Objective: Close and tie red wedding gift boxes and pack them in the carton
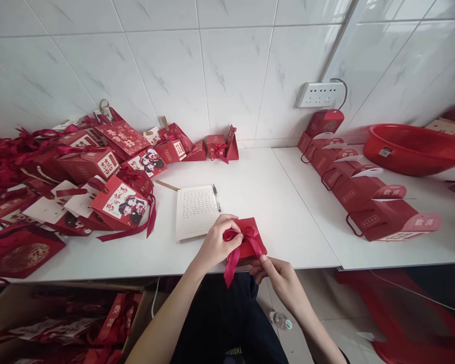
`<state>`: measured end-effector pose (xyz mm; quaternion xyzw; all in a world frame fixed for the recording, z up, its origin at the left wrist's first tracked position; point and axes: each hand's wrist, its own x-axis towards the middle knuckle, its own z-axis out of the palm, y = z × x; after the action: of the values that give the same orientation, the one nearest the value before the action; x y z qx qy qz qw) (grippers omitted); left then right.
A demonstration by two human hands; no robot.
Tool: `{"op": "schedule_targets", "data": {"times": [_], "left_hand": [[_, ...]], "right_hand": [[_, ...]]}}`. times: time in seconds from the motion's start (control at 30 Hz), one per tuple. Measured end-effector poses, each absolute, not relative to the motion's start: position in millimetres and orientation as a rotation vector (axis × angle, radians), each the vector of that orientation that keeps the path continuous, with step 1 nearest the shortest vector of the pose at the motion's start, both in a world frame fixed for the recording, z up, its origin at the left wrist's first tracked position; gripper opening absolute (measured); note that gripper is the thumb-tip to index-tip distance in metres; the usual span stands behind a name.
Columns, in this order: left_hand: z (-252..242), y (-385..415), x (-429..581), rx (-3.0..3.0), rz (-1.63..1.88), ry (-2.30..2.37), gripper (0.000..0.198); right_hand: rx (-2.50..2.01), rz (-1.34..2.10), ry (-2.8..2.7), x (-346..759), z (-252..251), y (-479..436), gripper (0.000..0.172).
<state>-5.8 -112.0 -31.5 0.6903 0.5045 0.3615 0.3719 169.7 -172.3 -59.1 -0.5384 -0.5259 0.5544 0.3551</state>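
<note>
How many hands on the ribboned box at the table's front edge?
2: left hand at the bow on the red box; right hand at a ribbon tail by its near right corner. Some fingers are partly hidden.

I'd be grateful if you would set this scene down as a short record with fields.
Left hand: fingers on the bow of the ribbon
Right hand: thumb on a ribbon tail, at the box's near right corner
Box: red, at the table's near edge
Beyond the left hand: open notebook, pen at its right edge
Table, left: heaped red packages
Table, right: row of cartons, red basin
Wall: socket strip
</note>
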Motion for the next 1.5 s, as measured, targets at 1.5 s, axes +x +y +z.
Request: {"op": "schedule_targets", "data": {"times": [1.5], "left_hand": [[-39.2, -142.9, -2.9, 1.475, 1.281, 1.644, 0.023]], "right_hand": [[-1.314, 1.062, -1.527, 161.3, -36.9, -122.5, 0.041]]}}
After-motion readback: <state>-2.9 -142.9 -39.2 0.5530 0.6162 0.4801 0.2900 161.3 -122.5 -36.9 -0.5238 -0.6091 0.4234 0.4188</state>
